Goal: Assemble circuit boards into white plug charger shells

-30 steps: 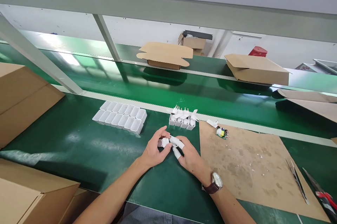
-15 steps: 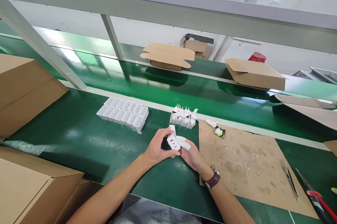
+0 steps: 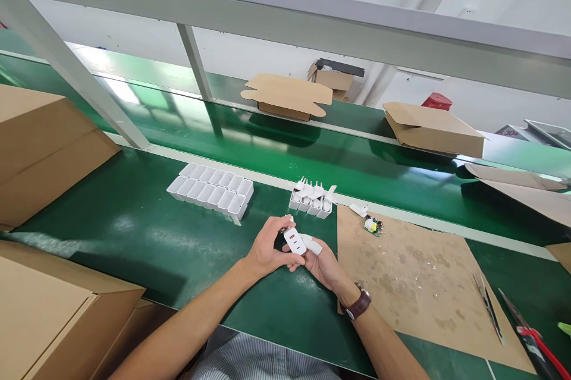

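A white charger (image 3: 294,241) with one red port and two dark slots on its end face is held between both hands above the green table. Thumb and fingers of my left hand (image 3: 271,249) close round its left side. My right hand (image 3: 322,262), with white coverings on its fingers, grips it from the right and partly hides it. Behind the hands stand several white plug housings (image 3: 311,200) in a row, prongs up. To their right lie a loose white plug piece (image 3: 358,210) and a small circuit board (image 3: 373,225).
A block of white open casings (image 3: 212,191) stands at the left. Tweezers (image 3: 489,308) lie on the stained cardboard sheet (image 3: 405,279), with red-handled cutters (image 3: 530,332) beyond it. Large cartons (image 3: 53,308) flank the left. A green conveyor (image 3: 267,151) runs behind, below a metal frame (image 3: 285,23).
The charger has turned slightly between my hands, its port face still toward me. The whole view has shifted a little; nothing on the table has moved.
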`<state>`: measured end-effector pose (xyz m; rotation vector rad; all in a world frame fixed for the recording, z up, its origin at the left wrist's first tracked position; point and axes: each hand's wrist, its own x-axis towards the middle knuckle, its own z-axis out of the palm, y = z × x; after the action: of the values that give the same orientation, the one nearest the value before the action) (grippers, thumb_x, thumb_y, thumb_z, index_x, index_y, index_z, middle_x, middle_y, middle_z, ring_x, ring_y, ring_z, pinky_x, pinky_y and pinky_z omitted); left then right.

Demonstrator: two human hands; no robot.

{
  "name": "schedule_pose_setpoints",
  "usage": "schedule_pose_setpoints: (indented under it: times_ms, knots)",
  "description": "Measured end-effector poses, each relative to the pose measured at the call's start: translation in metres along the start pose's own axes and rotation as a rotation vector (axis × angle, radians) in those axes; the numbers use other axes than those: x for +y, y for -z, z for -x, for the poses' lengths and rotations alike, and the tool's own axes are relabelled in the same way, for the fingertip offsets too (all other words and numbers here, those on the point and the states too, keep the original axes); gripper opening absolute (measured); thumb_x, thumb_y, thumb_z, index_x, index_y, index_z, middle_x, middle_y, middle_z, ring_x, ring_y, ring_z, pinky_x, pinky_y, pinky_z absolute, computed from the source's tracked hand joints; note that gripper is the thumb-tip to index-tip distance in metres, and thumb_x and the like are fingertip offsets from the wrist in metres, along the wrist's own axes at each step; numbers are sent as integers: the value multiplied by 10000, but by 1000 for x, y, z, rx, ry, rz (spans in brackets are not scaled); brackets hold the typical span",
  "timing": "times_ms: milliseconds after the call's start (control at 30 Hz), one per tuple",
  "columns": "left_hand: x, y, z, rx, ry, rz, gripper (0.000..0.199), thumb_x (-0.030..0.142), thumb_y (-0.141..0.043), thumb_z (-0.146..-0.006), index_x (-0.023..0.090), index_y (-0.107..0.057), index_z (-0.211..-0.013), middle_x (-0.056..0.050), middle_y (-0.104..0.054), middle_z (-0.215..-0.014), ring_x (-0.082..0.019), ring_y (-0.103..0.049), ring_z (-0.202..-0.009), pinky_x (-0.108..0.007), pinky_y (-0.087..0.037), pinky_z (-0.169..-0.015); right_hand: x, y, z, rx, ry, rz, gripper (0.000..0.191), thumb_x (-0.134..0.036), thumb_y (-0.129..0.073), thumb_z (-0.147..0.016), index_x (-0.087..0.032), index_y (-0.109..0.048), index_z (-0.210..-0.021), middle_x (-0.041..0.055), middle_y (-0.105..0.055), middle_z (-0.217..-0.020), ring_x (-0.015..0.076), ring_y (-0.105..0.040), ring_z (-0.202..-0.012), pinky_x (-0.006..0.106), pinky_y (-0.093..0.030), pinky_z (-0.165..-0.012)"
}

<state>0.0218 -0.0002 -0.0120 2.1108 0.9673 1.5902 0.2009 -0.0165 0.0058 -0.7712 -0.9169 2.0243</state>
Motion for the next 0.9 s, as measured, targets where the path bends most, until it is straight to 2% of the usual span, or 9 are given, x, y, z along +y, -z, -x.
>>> schedule_pose_setpoints:
  times_ms: [233,433,533,767,900]
  knots:
    - [1,1,-2,6,-37,8,863,599,-794,-809,273,-405,-1507,-85,-684,-1082,-228,-656,-907,-387,-588,-777,0,0,-1,-5,6,11,380,-479,-685,-909,-146,-721,-1087,109,-757,-933,214,-691,-715,378,-585,-731]
    - [-4,-1,3,-1,-2,-4,937,639,-850,-715,259,-446,-1470,-88,-692,-1073,-242,-674,-897,-418,-595,-786,-1,-3,-1,-31,-12,28,378,-486,-671,-908,-133,-727,-1035,120,-754,-919,218,-689,-705,387,-586,-732]
    - [-3,0,3,-22,-27,-31,959,660,-859,-683,244,-454,-1446,-102,-698,-1080,-256,-680,-906,-420,-596,-774,-1,-5,-1,-37,-25,30,388,-485,-672,-896,-130,-724,-1043,122,-753,-914,227,-694,-720,401,-590,-744]
    - [4,2,-1,-48,-135,-65,941,692,-796,-729,218,-439,-1459,-124,-706,-1083,-280,-678,-945,-465,-597,-817,-3,-6,1,-13,-44,13,374,-439,-684,-851,-175,-722,-1113,106,-763,-997,291,-704,-928,441,-593,-827]
    - [9,9,-5,-61,-149,-60,918,655,-777,-779,213,-411,-1495,-131,-688,-1116,-281,-668,-996,-463,-611,-844,0,-4,1,92,13,102,390,-483,-703,-852,-204,-727,-1124,97,-754,-1052,318,-681,-1037,481,-570,-925]
